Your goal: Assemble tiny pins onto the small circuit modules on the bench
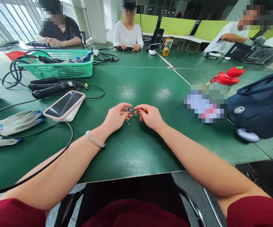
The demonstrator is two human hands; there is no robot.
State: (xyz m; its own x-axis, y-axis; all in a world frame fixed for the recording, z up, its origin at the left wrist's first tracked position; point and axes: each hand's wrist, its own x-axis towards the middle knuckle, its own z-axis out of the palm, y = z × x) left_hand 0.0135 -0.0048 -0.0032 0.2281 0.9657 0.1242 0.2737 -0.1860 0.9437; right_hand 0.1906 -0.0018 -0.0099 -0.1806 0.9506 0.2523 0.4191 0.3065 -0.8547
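Note:
My left hand (115, 116), with a pale bangle (95, 139) on its wrist, pinches a small dark-and-silver piece (128, 109) between thumb and fingers. What kind of part it is, I cannot tell at this size. Just below those fingertips a tiny shiny metal bit (128, 121) shows near the green tabletop. My right hand (151, 116) is close on the other side, a small gap away, its thumb and fingertips pressed together. Whatever those fingers hold is too small to name.
To the left lie a phone (64, 105), a work glove (13, 127), black handheld devices (54, 88) with looping cables, and a green basket (65, 69). A navy bag (260, 105) and a red-lidded bottle (228, 77) stand right. Several people sit across the table.

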